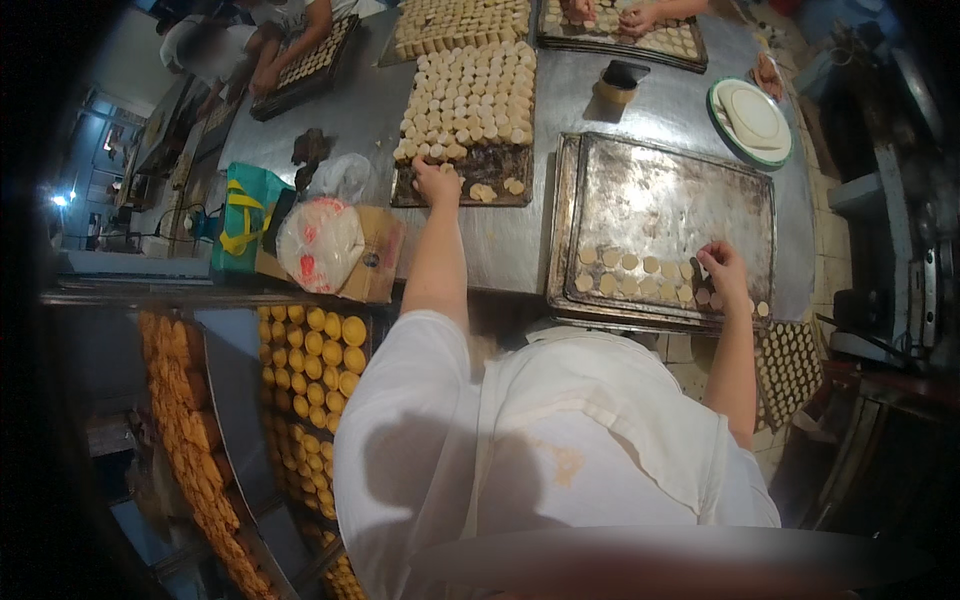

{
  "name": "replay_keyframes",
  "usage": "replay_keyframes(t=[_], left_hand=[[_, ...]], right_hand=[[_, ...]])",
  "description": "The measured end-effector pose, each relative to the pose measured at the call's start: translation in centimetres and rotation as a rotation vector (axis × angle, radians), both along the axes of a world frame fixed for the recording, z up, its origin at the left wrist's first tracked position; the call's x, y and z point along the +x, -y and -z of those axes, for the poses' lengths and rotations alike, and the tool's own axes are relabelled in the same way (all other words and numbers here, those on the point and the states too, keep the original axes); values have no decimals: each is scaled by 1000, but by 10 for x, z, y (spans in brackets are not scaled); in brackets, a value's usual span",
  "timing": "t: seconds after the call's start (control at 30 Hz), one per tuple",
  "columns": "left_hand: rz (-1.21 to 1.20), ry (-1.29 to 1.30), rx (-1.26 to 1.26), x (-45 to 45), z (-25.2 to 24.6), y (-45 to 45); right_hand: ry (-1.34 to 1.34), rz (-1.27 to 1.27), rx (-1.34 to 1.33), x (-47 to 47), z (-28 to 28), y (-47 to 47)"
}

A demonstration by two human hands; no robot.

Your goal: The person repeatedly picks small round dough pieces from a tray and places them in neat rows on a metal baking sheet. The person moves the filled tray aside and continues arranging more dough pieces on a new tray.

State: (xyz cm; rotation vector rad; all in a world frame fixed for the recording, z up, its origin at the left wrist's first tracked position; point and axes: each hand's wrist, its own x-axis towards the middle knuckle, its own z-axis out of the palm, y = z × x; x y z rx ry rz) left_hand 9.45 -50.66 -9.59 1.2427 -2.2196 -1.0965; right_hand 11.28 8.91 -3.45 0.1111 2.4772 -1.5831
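Many small pale dough rounds (472,97) stand close together on a dark metal tray (495,161) on the steel table. My left hand (436,182) is at the near left edge of these rounds, its fingers bent around some dough pieces. A few loose flat pieces (484,193) lie on the tray to its right. To the right, a stack of worn metal baking trays (675,180) bears rows of flat dough discs (652,265) along its near side. Just above the right end of these rows is my right hand (721,266), thumb and fingertips together; whether they pinch a disc is unclear.
Other people's hands (637,20) work at trays across the table and at the far left. A plate (780,150), a tape roll (616,88), a cardboard box (382,255) and a green bag (240,217) are on the table. Racks of yellow baked pieces (315,367) stand at lower left.
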Motion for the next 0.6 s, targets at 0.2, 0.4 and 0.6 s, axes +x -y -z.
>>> replay_keyframes(t=[0.2,0.4,0.6], left_hand=[[194,-27,-185,12,-3,-2],[198,-151,-39,2,-5,11],[136,-484,979,-1,-37,-19]], right_hand=[[60,114,77,3,1,5],[37,138,10,7,-15,14],[44,162,90,6,-11,13]])
